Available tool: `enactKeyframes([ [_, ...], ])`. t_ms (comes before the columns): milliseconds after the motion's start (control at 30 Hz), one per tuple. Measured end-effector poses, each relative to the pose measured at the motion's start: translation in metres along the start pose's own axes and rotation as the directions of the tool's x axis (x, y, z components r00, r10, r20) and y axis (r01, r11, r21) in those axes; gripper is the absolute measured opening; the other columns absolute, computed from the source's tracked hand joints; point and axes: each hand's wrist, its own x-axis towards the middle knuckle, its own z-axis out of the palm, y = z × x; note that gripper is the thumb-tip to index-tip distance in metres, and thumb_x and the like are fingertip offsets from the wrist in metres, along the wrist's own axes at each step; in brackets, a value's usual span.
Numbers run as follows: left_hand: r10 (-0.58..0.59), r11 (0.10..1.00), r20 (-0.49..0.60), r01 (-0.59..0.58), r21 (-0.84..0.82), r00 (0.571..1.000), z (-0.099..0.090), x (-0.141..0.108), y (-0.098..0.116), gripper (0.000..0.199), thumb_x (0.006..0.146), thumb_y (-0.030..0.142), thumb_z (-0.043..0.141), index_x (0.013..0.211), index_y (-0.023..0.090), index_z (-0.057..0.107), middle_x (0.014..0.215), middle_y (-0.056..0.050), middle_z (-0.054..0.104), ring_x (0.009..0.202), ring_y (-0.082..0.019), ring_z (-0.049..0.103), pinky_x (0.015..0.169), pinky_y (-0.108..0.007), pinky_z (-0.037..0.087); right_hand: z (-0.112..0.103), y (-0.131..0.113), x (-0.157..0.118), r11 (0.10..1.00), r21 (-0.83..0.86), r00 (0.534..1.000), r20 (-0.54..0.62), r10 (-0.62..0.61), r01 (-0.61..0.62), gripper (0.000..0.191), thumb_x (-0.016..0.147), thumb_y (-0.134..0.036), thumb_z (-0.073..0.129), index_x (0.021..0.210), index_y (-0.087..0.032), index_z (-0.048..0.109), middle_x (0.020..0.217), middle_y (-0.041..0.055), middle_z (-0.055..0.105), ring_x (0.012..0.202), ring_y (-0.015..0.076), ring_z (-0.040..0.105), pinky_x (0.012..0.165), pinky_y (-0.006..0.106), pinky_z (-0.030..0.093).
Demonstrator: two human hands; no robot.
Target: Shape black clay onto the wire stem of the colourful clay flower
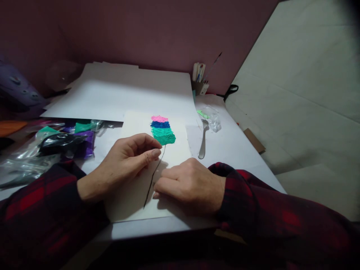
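At eight o'clock from the green patch (pixel 163 136), the left hand (pixel 132 156) is loosely pinched; at five, the right hand (pixel 187 184) curls; holds unclear.

Fork (pixel 201 139), right: metal, glossy, smooth | Bags (pixel 30 165), left: clear plastic, shiny, wrinkled | Sheets (pixel 123 88), far: white paper, smooth, matt | Colored bands (pixel 163 131), centre: rough, ridged surface; material unclear | Sleeves (pixel 253 195), near left and right: plaid cloth, matt | Wall (pixel 157 33), far: matt, fairly smooth
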Motion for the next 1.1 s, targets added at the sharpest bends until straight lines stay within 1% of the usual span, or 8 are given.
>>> enactKeyframes([
  [100, 0.013, 1.0, -0.006, -0.013, 0.0, 1.0, -0.0002, -0.0005, -0.0007, 0.016, 0.078, 0.03, 0.067, 0.086, 0.017, 0.063, 0.074, 0.0, 0.064, 0.063, -0.013, 0.057, 0.051, -0.02, 0.046, -0.0004, 0.0, 0.0001, 1.0, 0.002, 1.0, -0.001, -0.002, 0.002, 0.025, 0.093, -0.022, 0.049, 0.072, -0.013, 0.06, 0.061, -0.0027, 0.058, 0.053, 0.0096, 0.048, 0.043, 0.027, 0.026],
  [267, -0.012, 1.0, 0.004, 0.012, -0.02, 1.0, -0.001, -0.0009, -0.0006, 0.018, 0.078, 0.033, 0.067, 0.085, 0.017, 0.063, 0.072, 0.0, 0.063, 0.059, -0.012, 0.056, 0.048, -0.02, 0.045, -0.0005, -0.0002, -0.0001, 1.0, -0.002, 1.0, -0.009, 0.001, -0.001, 0.024, 0.091, -0.021, 0.051, 0.071, -0.014, 0.06, 0.061, -0.0029, 0.057, 0.053, 0.0093, 0.047, 0.044, 0.026, 0.025],
  [500, -0.012, 1.0, 0.025, 0.013, -0.006, 1.0, -0.0017, -0.0009, 0.0001, 0.017, 0.08, 0.033, 0.065, 0.085, 0.017, 0.062, 0.069, 0.0, 0.062, 0.058, -0.012, 0.056, 0.048, -0.02, 0.044, 0.0, 0.0006, -0.0004, 1.0, 0.005, 1.0, 0.004, -0.007, 0.007, 0.023, 0.092, -0.022, 0.05, 0.073, -0.014, 0.059, 0.062, -0.003, 0.057, 0.054, 0.0096, 0.047, 0.043, 0.027, 0.026],
  [633, 0.009, 1.0, 0.02, -0.009, 0.013, 1.0, -0.0012, 0.0001, -0.0001, 0.015, 0.079, 0.031, 0.065, 0.084, 0.017, 0.062, 0.071, 0.0, 0.063, 0.061, -0.013, 0.057, 0.05, -0.021, 0.045, -0.0002, 0.0007, -0.0002, 1.0, -0.004, 1.0, 0.001, -0.007, 0.007, 0.023, 0.093, -0.022, 0.05, 0.074, -0.014, 0.059, 0.062, -0.0031, 0.057, 0.054, 0.0096, 0.047, 0.043, 0.027, 0.026],
  [800, 0.029, 0.999, 0.028, -0.03, 0.042, 0.999, -0.002, 0.0, 0.0002, 0.014, 0.08, 0.031, 0.064, 0.084, 0.017, 0.063, 0.071, 0.0, 0.063, 0.063, -0.013, 0.057, 0.053, -0.022, 0.046, -0.0002, 0.0004, -0.001, 1.0, -0.018, 1.0, 0.029, -0.001, 0.002, 0.022, 0.093, -0.023, 0.05, 0.073, -0.014, 0.057, 0.063, -0.0033, 0.056, 0.054, 0.0089, 0.046, 0.043, 0.026, 0.026],
  [1100, 0.086, 0.991, 0.044, -0.09, 0.103, 0.995, -0.0017, 0.0008, -0.0034, 0.011, 0.081, 0.028, 0.062, 0.082, 0.017, 0.064, 0.074, 0.0, 0.064, 0.068, -0.013, 0.057, 0.057, -0.021, 0.047, 0.0002, -0.0001, -0.0007, 0.999, -0.041, 1.0, 0.027, 0.002, -0.001, 0.024, 0.093, -0.022, 0.048, 0.072, -0.015, 0.058, 0.062, -0.0031, 0.056, 0.053, 0.0093, 0.046, 0.043, 0.027, 0.025],
])
